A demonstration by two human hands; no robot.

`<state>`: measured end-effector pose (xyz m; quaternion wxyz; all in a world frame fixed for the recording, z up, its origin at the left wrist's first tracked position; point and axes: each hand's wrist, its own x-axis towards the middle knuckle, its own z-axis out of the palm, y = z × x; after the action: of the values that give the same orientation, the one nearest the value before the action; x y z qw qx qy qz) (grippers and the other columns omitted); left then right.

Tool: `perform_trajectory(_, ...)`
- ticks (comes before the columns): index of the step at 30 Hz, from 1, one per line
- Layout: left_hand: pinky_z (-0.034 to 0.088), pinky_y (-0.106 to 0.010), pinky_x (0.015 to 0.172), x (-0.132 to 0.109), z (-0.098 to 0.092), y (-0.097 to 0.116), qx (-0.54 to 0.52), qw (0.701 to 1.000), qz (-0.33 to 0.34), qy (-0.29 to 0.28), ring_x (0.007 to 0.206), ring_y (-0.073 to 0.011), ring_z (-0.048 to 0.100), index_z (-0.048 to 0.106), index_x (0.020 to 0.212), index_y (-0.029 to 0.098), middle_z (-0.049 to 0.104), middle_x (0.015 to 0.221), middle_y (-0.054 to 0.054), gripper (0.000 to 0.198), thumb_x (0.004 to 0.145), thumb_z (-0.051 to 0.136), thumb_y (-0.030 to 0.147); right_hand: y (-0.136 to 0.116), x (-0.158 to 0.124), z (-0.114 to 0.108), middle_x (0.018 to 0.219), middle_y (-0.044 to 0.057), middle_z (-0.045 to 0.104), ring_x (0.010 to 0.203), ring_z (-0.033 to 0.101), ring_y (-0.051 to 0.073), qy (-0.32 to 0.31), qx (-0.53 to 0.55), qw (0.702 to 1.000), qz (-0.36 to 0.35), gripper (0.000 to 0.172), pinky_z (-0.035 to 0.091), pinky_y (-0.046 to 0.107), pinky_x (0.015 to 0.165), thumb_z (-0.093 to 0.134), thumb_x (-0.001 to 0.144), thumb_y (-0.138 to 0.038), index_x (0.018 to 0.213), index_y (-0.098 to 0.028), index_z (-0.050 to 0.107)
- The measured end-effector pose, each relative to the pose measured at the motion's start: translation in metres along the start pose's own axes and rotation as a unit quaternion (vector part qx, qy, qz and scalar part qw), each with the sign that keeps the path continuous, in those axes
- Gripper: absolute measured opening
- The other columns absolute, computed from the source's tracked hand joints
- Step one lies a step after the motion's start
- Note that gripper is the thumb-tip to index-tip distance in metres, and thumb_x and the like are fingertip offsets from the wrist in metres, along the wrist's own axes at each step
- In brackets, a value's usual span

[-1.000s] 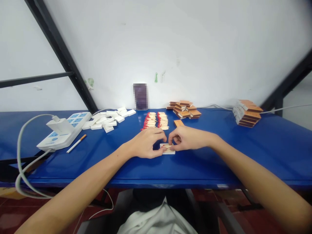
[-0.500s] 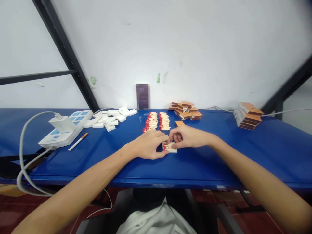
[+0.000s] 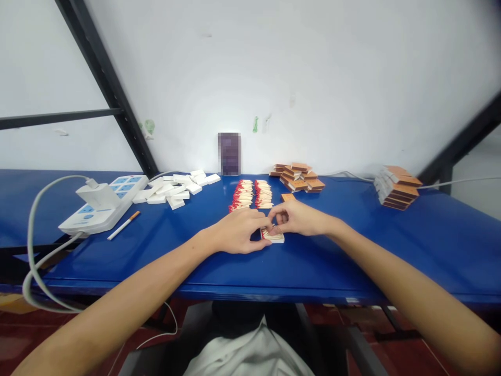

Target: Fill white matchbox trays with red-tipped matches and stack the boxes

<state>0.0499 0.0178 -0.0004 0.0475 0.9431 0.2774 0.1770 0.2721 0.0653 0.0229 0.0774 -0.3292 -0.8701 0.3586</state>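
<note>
Close to the table's front edge lies a small white matchbox tray (image 3: 278,241), filled with red-headed matches (image 3: 267,234). My left hand (image 3: 240,231) grips the tray's left end between thumb and fingers. Over the matches, the thumb and fingertips of my right hand (image 3: 296,218) come together in a pinch; whether a match is between them is hidden. Just behind my hands are two piles of matches, a left pile (image 3: 242,194) and a right pile (image 3: 263,194). One orange-brown matchbox cover (image 3: 288,197) lies right behind my right hand.
White trays (image 3: 176,189) are heaped at the back left, beside a power strip (image 3: 105,206) and a cigarette (image 3: 123,225). Matchboxes (image 3: 299,177) form a heap at the back, and a wrapped stack of matchboxes (image 3: 398,187) stands right. A pixelated dark object (image 3: 229,154) leans on the wall.
My right thumb and fingertips have shifted left across the matches and closed together. My left hand stays at the tray's left end. The view has shifted slightly.
</note>
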Motion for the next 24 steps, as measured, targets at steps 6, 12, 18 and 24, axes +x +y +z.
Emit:
perform_trajectory(6, 0.045, -0.031, 0.079, 0.0, 0.0, 0.0, 0.003, 1.0, 0.002, 0.007, 0.086, -0.0197, 0.063, 0.065, 0.105, 0.018, 0.069, 0.094, -0.005, 0.025, 0.094, 0.059, 0.04, 0.001, -0.006, -0.006, 0.067, -0.003, 0.056, 0.061, 0.05, 0.011, -0.035, 0.012, 0.999, -0.013, 0.028, 0.038, 0.024, 0.056, 0.07, 0.08, -0.034, 0.102, -0.015, 0.07)
perform_trajectory(12, 0.044, -0.031, 0.078, 0.001, 0.0, 0.001, 0.002, 1.0, 0.002, -0.007, 0.084, -0.0192, 0.06, 0.066, 0.107, 0.018, 0.066, 0.091, -0.005, 0.026, 0.097, 0.055, 0.04, 0.002, -0.005, -0.006, 0.066, -0.003, 0.058, 0.06, 0.053, 0.011, -0.028, 0.019, 0.999, -0.004, 0.024, 0.04, 0.023, 0.056, 0.069, 0.081, -0.035, 0.097, -0.017, 0.068)
perform_trajectory(18, 0.043, -0.029, 0.076, 0.001, -0.003, 0.002, 0.008, 1.0, 0.006, -0.022, 0.085, -0.0178, 0.058, 0.07, 0.103, 0.02, 0.061, 0.092, -0.006, 0.025, 0.1, 0.051, 0.036, 0.005, -0.002, -0.007, 0.064, 0.0, 0.066, 0.054, 0.061, 0.013, -0.013, 0.036, 0.999, 0.02, 0.032, 0.043, 0.023, 0.053, 0.073, 0.078, -0.046, 0.081, -0.017, 0.06)
perform_trajectory(24, 0.043, -0.03, 0.075, 0.0, -0.001, -0.002, 0.026, 0.999, 0.012, -0.02, 0.085, -0.0185, 0.058, 0.07, 0.108, 0.021, 0.061, 0.093, -0.006, 0.024, 0.099, 0.053, 0.035, 0.005, -0.007, -0.011, 0.073, 0.004, 0.073, 0.067, 0.069, 0.017, -0.03, 0.051, 0.998, 0.004, 0.03, 0.05, 0.026, 0.063, 0.071, 0.08, -0.045, 0.083, -0.017, 0.065)
